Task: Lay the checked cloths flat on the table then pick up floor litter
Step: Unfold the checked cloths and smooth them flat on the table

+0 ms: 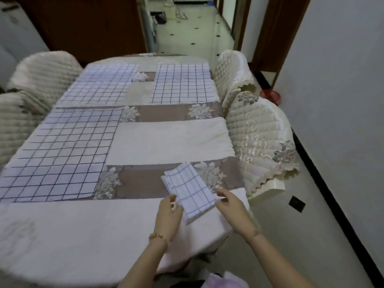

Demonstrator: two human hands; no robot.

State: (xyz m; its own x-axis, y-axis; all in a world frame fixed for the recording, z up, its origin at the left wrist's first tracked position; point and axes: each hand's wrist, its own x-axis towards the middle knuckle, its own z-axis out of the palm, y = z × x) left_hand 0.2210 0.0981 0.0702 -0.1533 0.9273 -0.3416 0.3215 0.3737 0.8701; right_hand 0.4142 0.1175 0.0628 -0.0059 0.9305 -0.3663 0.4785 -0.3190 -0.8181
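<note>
A folded checked cloth [190,192] lies on the near right part of the table [87,235]. My left hand [169,213] pinches its near left edge and my right hand [230,206] pinches its right edge. Three checked cloths lie spread flat: a large one at the near left [58,154], one at the far left [99,86], and one at the far right [182,84].
Quilted chairs stand on the right [259,138], far right [232,75] and left [41,75] of the table. A red bin [270,96] sits by the wall. A dark square [296,203] marks the floor on the right. A tiled hallway [187,32] runs beyond.
</note>
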